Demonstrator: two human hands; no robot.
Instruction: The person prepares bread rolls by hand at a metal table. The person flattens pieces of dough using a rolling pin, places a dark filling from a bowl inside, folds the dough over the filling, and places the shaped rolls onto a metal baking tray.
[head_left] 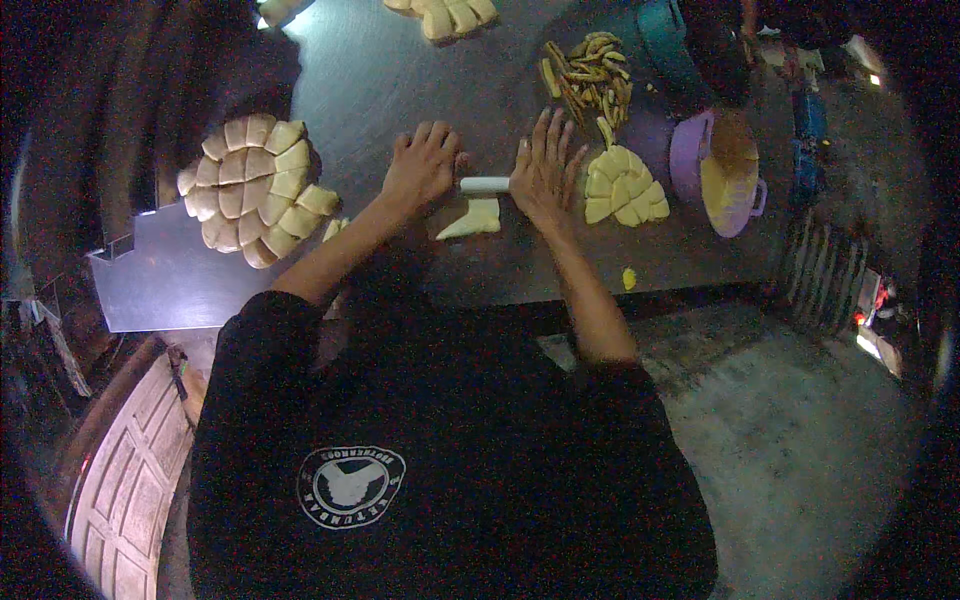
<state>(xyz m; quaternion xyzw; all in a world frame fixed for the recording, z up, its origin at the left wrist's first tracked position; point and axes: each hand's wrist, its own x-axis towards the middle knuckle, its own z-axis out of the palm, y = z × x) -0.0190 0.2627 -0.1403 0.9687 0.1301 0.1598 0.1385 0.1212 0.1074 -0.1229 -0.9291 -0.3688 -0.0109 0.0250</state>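
Observation:
A short white rolling pin (pixel 486 185) lies crosswise on the metal table between my hands. My right hand (pixel 545 172) rests palm down over its right end, fingers stretched out and apart. By the left end is my left hand (pixel 422 165), palm down with its fingers slightly bent and the thumb apart; whether it touches the pin is hidden. Just below the pin a thin flattened piece of pale dough (pixel 472 219) spreads toward me, its far edge meeting the pin. To the right of my right hand sits a cluster of cut dough pieces (pixel 625 186).
A large mound of scored dough (pixel 255 188) lies at the left, with another dough piece (pixel 445 16) at the far edge. Browned strips (pixel 592 80) are heaped at the far right. Beside them stand a purple handled tub (pixel 692 160) and a teal container (pixel 665 45). A yellow bit (pixel 629 278) lies near the front edge.

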